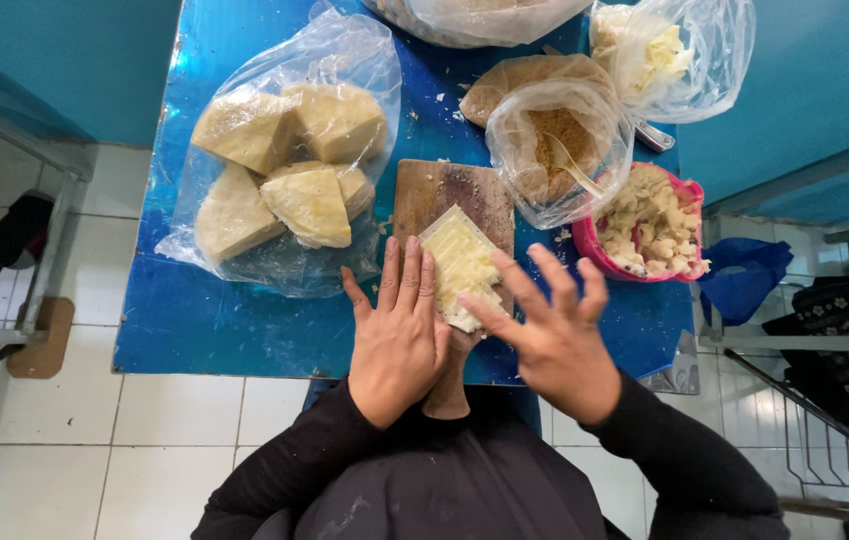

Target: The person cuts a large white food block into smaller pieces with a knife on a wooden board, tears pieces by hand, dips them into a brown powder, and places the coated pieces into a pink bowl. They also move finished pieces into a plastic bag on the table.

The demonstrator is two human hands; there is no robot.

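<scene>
The pale slab (461, 266) lies on the board (445, 195), long axis running 11 to 5 o'clock. Left hand (400, 335), flat and spread, sits at its 7 o'clock; right hand (555, 335), fingers splayed, touches its 5 o'clock end.

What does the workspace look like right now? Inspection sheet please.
Surface: blue table, wet-looking, crumbs.
Job's things: wooden cutting board bearing a pale sliced slab.
Clutter: clear bag of pale wedges; bag of brown crumbs; pink bowl of pale chunks; bag of shreds.
Grippers: left hand flat, beside the slab; right hand spread, fingertips at the slab.
Cables: nothing seen.
Surroundings: white tiled floor; metal rack.
</scene>
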